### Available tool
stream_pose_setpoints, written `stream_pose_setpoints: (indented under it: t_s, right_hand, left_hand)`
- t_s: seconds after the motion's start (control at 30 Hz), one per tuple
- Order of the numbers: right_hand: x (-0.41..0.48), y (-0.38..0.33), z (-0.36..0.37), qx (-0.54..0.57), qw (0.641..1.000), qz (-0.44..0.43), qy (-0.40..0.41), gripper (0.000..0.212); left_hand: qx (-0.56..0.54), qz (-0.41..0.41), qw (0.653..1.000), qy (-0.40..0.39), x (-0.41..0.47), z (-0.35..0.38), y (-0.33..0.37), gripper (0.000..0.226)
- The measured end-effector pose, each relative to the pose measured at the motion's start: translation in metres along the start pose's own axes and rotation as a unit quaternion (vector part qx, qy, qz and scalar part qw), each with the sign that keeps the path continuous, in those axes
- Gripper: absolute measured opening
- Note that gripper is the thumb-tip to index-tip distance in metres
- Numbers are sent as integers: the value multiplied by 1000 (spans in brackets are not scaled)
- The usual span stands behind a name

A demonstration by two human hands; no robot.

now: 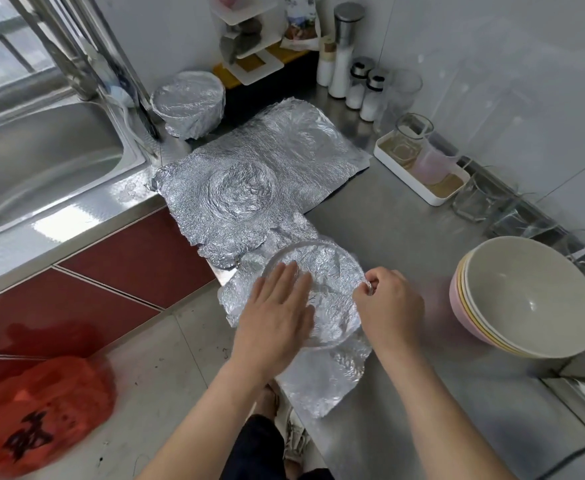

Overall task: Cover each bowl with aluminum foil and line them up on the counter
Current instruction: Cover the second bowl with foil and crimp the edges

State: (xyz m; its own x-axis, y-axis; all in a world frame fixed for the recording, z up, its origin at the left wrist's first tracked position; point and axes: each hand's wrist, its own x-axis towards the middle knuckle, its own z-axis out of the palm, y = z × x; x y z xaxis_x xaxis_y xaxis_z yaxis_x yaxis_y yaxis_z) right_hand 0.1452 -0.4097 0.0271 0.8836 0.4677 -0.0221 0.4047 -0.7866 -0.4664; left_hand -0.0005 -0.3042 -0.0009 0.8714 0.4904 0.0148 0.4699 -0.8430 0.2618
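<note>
- Head view: a clear round glass bowl (331, 266) sits on a crinkled silver aluminium foil sheet (325, 386) at the near edge of the steel counter (405, 216).
- The left hand (273, 306) lies flat on the bowl, fingers straight.
- The right hand (391, 299) pinches its right rim.
- A foil-wrapped bowl (189, 102) stands beside the sink.
</note>
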Motion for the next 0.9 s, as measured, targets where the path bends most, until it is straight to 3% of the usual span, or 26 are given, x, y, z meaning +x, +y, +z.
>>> stream_pose_setpoints:
  t_s: [0.1, 0.27, 0.5, 0.7, 0.8, 0.9]
  right_hand:
    - [6, 6, 0, 12, 1000, -22, -13, 15]
    - [1, 2, 18, 159, 984, -18, -79, 43]
    - [-9, -3, 34, 265, 963, 32, -22, 45]
    - [-8, -7, 39, 389, 911, 134, -33, 45]
    - [-8, -6, 43, 431, 881, 185, -67, 50]
    - [-10, -4, 44, 461, 858, 209, -88, 41]
  left_hand:
    - [-8, -11, 1000, -4, -1, 2, -6, 52]
    - [-113, -33, 989, 86, -3, 14, -3, 52]
    - [-139, -49, 987, 70, 5, 20, -10, 56]
    - [-142, -39, 988, 55, 24, 5, -30, 65]
    - [-143, -79, 984, 76, 27, -2, -26, 67]
    - [-207, -125, 966, 89, 19, -1, -14, 70]
